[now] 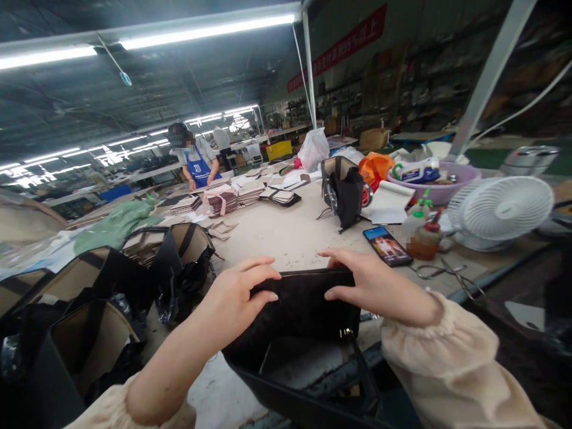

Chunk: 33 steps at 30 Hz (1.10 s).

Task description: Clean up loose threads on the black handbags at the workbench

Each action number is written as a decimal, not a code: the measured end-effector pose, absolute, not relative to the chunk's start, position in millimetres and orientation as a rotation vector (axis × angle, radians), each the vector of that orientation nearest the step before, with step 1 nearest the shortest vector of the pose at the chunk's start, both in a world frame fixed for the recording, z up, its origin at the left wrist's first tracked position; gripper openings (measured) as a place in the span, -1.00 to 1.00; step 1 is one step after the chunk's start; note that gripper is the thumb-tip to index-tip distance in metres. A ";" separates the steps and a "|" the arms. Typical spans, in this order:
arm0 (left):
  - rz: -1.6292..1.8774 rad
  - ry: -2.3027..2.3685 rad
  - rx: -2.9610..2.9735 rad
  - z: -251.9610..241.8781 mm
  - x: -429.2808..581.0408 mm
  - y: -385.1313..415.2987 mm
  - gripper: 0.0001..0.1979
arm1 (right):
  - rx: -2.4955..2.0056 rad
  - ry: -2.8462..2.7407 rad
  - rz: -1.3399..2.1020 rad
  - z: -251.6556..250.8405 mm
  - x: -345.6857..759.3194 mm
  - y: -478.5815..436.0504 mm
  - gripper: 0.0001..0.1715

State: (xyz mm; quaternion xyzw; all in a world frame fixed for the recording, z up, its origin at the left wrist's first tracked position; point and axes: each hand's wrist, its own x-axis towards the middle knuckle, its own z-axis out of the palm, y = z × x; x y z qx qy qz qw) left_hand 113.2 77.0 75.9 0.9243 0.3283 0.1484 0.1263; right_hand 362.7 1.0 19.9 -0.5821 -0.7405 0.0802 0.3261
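Note:
A black bag piece (304, 304) with a zip pull near its right side spans the space between my hands at the table's front edge. My left hand (248, 292) grips its upper left edge between thumb and fingers. At the upper right edge, my right hand (364, 283) pinches the same piece, fingers behind and thumb in front. Below, a curved black panel (290, 399) of the bag hangs toward me. A phone (387, 245) with a lit screen lies just beyond my right hand.
Black open bags (89, 345) crowd the left. Ahead stand another black bag (343, 190) and stacked pieces (221, 199). Right are scissors (451, 271), bottles (424, 238), a white fan (503, 208) and a purple basin (465, 174). A person in a blue apron (201, 167) stands across the table.

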 end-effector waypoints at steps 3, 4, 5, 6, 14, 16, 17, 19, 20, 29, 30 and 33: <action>0.371 0.921 2.754 77.4 123.1 77.6 -0.83 | -1.471 -1.925 0.293 15.5 363.1 5.1 -0.38; 0.362 0.919 2.766 77.7 126.3 78.0 -0.84 | -1.459 -1.917 0.325 15.4 362.9 5.9 -0.41; 0.361 0.918 2.777 77.9 129.3 78.3 -0.85 | -1.454 -1.907 0.358 15.7 363.0 6.4 -0.43; 0.365 0.920 2.787 78.0 132.1 78.5 -0.86 | -1.452 -1.895 0.385 16.1 363.4 6.7 -0.45; 0.346 0.910 2.824 78.9 144.8 78.1 -0.96 | -1.448 -1.837 0.486 14.7 367.5 9.4 -0.51; 0.351 0.926 2.818 78.3 146.3 78.7 -0.97 | -1.452 -1.828 0.480 13.6 366.9 10.0 -0.52; 0.359 0.932 2.815 78.1 147.1 79.1 -0.97 | -1.450 -1.825 0.478 13.2 366.5 10.2 -0.53; 0.364 0.940 2.809 77.9 148.8 79.7 -0.96 | -1.442 -1.820 0.481 12.6 365.9 10.2 -0.55; 0.357 0.943 2.808 78.0 149.8 79.8 -0.95 | -1.436 -1.816 0.486 12.3 365.8 10.1 -0.57; 0.229 1.150 2.776 79.2 157.2 77.2 -0.82 | -1.373 -1.793 0.477 9.2 366.2 9.4 -0.69; 0.224 1.181 2.768 79.2 157.5 77.1 -0.81 | -1.367 -1.794 0.475 9.2 366.2 9.4 -0.70; 0.212 1.231 2.769 79.2 158.6 77.2 -0.78 | -1.362 -1.789 0.458 9.7 365.5 9.7 -0.71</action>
